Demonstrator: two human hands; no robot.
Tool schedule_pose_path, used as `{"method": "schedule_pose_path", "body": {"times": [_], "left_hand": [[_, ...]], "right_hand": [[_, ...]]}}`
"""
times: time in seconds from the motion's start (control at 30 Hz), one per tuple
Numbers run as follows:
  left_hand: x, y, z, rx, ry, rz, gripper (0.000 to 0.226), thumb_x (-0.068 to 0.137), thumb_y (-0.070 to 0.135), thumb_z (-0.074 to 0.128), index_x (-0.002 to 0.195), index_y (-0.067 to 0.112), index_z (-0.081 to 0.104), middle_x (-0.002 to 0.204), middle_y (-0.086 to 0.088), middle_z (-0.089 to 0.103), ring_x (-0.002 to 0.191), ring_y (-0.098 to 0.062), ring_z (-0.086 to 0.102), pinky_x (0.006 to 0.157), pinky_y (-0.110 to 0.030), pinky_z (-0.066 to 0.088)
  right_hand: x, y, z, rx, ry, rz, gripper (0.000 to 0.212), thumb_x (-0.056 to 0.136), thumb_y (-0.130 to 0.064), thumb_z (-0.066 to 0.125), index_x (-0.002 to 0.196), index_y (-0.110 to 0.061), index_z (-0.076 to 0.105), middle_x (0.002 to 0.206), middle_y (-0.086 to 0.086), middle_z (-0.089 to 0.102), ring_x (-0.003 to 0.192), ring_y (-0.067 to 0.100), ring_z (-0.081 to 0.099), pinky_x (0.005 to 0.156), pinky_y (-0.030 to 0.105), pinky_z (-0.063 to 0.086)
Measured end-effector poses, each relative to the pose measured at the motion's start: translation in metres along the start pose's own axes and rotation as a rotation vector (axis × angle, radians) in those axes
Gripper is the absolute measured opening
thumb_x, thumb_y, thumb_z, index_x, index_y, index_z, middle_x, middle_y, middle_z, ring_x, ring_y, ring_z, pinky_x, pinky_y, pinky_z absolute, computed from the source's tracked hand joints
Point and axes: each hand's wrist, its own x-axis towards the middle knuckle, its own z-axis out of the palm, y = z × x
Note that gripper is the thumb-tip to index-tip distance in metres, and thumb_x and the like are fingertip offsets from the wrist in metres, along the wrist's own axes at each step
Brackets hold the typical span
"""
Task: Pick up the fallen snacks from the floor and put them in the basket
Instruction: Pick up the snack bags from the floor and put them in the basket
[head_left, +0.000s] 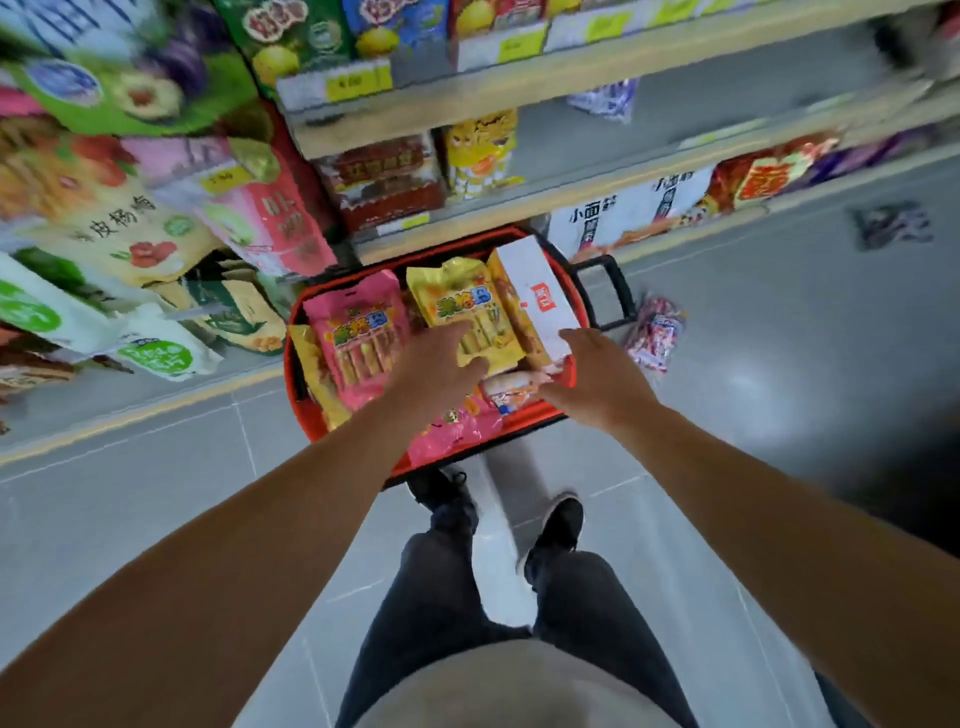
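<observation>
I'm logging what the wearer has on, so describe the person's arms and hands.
Both forearms are bare, with no sleeves in view. The left hand and right hand show no gloves, watch or rings that I can make out, though the picture is blurred.

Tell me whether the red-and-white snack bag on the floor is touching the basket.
Apart. The head view shows the red-and-white bag lying on the grey floor to the right of the red basket, with bare floor between it and the black handle.

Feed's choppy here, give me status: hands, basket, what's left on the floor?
Left hand and right hand open over red basket. Basket full of snacks. Red-white packet and dark packet still on floor.
</observation>
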Motion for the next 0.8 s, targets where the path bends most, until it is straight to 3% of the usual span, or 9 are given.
{"method": "schedule_pose_path", "body": {"times": [0.07,0.13,0.2,0.3,0.43,0.53,0.67,0.8], "left_hand": [[-0.005,0.036,0.005,0.029,-0.033,0.065,0.06,0.093,0.039,0.059,0.148,0.024,0.04,0.115,-0.014,0.067,0.073,-0.025,0.064,0.074,-0.035,0.051],[-0.01,0.077,0.017,0.047,-0.056,0.125,0.06,0.092,0.037,0.061,0.148,0.022,0.042,0.121,-0.018,0.065,0.1,-0.038,0.064,0.081,-0.04,0.05],[-0.017,0.117,0.033,0.1,-0.051,0.194,0.06,0.092,0.037,0.061,0.147,0.022,0.044,0.121,-0.013,0.066,0.107,-0.035,0.062,0.082,-0.036,0.047],[-0.029,0.172,0.06,0.163,-0.04,0.291,0.061,0.093,0.038,0.06,0.148,0.021,0.042,0.136,-0.011,0.057,0.122,-0.03,0.054,0.099,-0.035,0.042],[-0.047,0.242,0.098,0.212,-0.021,0.366,0.064,0.092,0.041,0.061,0.149,0.022,0.039,0.137,-0.012,0.057,0.12,-0.03,0.057,0.098,-0.035,0.043],[-0.056,0.289,0.128,0.227,0.001,0.392,0.065,0.092,0.042,0.061,0.149,0.023,0.039,0.15,-0.006,0.045,0.135,-0.025,0.044,0.106,-0.031,0.035],[-0.061,0.343,0.163,0.22,0.012,0.432,0.063,0.091,0.039,0.062,0.149,0.025,0.04,0.152,-0.002,0.044,0.135,-0.023,0.045,0.099,-0.025,0.035],[-0.054,0.379,0.187,0.243,0.009,0.438,0.064,0.091,0.041,0.063,0.149,0.025,0.04,0.153,0.0,0.042,0.137,-0.023,0.043,0.107,-0.031,0.035]], "right_hand": [[-0.023,0.028,-0.012,0.018,0.037,0.048,0.085,0.081,-0.053,0.069,0.15,-0.015,0.038,0.152,0.01,0.043,0.139,0.032,0.042,0.112,0.043,0.041],[-0.049,0.06,-0.024,0.07,0.087,0.109,0.081,0.082,-0.05,0.069,0.149,-0.015,0.04,0.151,0.011,0.043,0.137,0.033,0.043,0.11,0.042,0.041],[-0.075,0.097,-0.033,0.081,0.143,0.169,0.077,0.084,-0.049,0.068,0.149,-0.018,0.039,0.151,0.009,0.043,0.135,0.033,0.042,0.108,0.04,0.042],[-0.109,0.152,-0.044,0.109,0.189,0.223,0.078,0.086,-0.05,0.066,0.151,-0.019,0.035,0.152,0.008,0.04,0.138,0.033,0.039,0.109,0.041,0.04],[-0.151,0.225,-0.063,0.151,0.264,0.244,0.081,0.085,-0.05,0.065,0.153,-0.02,0.032,0.154,0.005,0.038,0.142,0.031,0.033,0.112,0.04,0.035],[-0.179,0.276,-0.081,0.156,0.322,0.241,0.08,0.085,-0.05,0.066,0.152,-0.02,0.033,0.153,0.003,0.038,0.142,0.03,0.033,0.111,0.04,0.036],[-0.205,0.335,-0.103,0.15,0.374,0.266,0.081,0.087,-0.051,0.065,0.154,-0.021,0.03,0.155,0.003,0.036,0.144,0.029,0.031,0.11,0.039,0.036],[-0.212,0.375,-0.115,0.183,0.375,0.292,0.082,0.088,-0.052,0.064,0.154,-0.02,0.029,0.156,0.003,0.035,0.144,0.031,0.03,0.114,0.039,0.034]]}}
